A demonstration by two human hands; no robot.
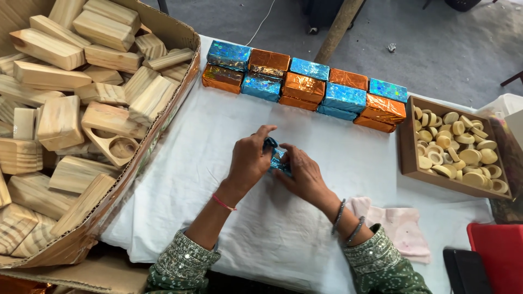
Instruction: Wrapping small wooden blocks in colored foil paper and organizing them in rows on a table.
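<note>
**Between both hands: one block half dressed in blue foil**

At mid-table, on the white cloth [305, 228]: small block in blue foil [277, 159], pinched from both sides. Left hand [249, 159] clamped on its left end, forefinger stretched over the top; right hand [303, 173] closed on its right end, fingers curled under. Foil crumpled and loose where visible, so wrapping judged under way, not finished.

Just beyond, near the far edge: wrapped blocks [305, 87], blue and orange alternating, stacked two rows deep in a neat run — finished work, judged by the tight foil. To the left, touching the cloth: cardboard box [163, 117] heaped with bare wooden blocks [60, 120], some with round recesses; plenty left unwrapped, by the look of it. To the right: shallow wooden tray [408, 158] full of pale round pieces [457, 149]. Near the right forearm: pink cloth [400, 226]. At the lower right corner: red thing [498, 250], cut off by the frame.

Hidden: most of the held block, covered by fingers; shape and how much foil closed, impossible to tell. No loose foil sheets in sight. Box's left part out of frame.
</note>
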